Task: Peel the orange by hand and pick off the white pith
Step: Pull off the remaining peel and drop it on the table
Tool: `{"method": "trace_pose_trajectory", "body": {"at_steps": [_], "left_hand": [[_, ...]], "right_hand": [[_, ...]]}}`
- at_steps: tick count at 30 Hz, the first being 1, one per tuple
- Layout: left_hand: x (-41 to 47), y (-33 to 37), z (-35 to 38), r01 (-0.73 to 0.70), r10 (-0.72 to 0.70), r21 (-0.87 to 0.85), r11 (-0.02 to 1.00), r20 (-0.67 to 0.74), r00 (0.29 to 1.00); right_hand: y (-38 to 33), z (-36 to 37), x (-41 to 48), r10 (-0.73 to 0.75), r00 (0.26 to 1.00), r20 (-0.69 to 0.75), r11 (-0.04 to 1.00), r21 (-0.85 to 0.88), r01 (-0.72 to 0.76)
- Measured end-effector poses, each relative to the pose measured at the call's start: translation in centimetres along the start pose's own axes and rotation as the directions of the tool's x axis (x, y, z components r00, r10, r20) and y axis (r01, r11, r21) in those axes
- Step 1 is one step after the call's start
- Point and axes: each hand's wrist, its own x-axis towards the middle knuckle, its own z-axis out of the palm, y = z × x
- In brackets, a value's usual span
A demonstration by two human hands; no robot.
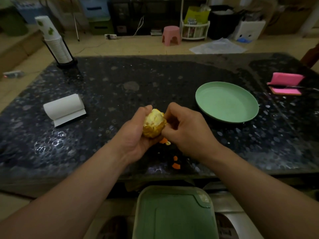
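So the orange (154, 123) is up off the surface (120, 83), sitting in the left hand (136, 133), which is cupped around it from the left and underneath with the thumb up over the top edge. Most of the side you can see is already bare, pale and kinda fuzzy with white pith, and there's some orange rind on the lower part. The right hand (186, 128) is right up against the fruit's right side, fingers curled in tight and the tips at the skin. It's nipping at something there, but honestly can't tell if it's pith or peel since the fingers hide it. Both hands hover above the near edge of the dark speckled surface. Right under them are a few peel scraps (176, 166), one small bit just below the fruit and a couple more closer to the edge. Off to the right is a green plate (224, 100) with nothing on it, well apart from the hands. On the left there's a white paper roll (64, 109) lying on its side, and at the far left corner a stack of paper cups (53, 40) in a holder. A pink thing (285, 83) sits at the far right, too blurry to name. Down below the edge, close to the body, is a green bin lid (174, 213).
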Motion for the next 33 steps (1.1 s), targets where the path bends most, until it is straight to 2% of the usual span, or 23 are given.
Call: {"method": "trace_pose_trajectory", "body": {"at_steps": [8, 13, 17, 22, 28, 33], "left_hand": [[0.1, 0.0, -0.1, -0.005, 0.005, -0.008, 1.0, 0.025, 1.0], [0.1, 0.4, -0.5, -0.006, 0.004, 0.018, 1.0, 0.06, 0.998], [-0.2, 0.8, -0.8, -0.001, -0.01, 0.089, 0.996, 0.124, 0.992], [-0.5, 0.5, -0.3, -0.014, 0.001, 0.127, 0.992, 0.097, 0.995], [-0.5, 0.3, -0.1, -0.005, -0.007, 0.103, 0.995, 0.109, 0.994], [-0.6, 0.5, -0.2, -0.013, 0.0, 0.104, 0.994, 0.115, 0.993]], "right_hand": [[-0.5, -0.3, -0.1, 0.06, 0.998, -0.029, 0.973, 0.225, -0.052], [0.0, -0.6, 0.0, 0.033, 0.999, 0.018, 0.976, 0.217, -0.036], [0.4, -1.2, 0.0, -0.052, 0.995, 0.088, 0.994, 0.104, 0.043], [0.0, -1.0, 0.0, -0.081, 0.997, 0.012, 0.995, 0.067, 0.08], [-0.2, -1.2, -0.2, 0.049, 0.999, 0.014, 0.972, 0.23, -0.051], [0.1, -1.3, -0.1, 0.1, 0.994, 0.042, 0.928, 0.357, -0.109]]}}
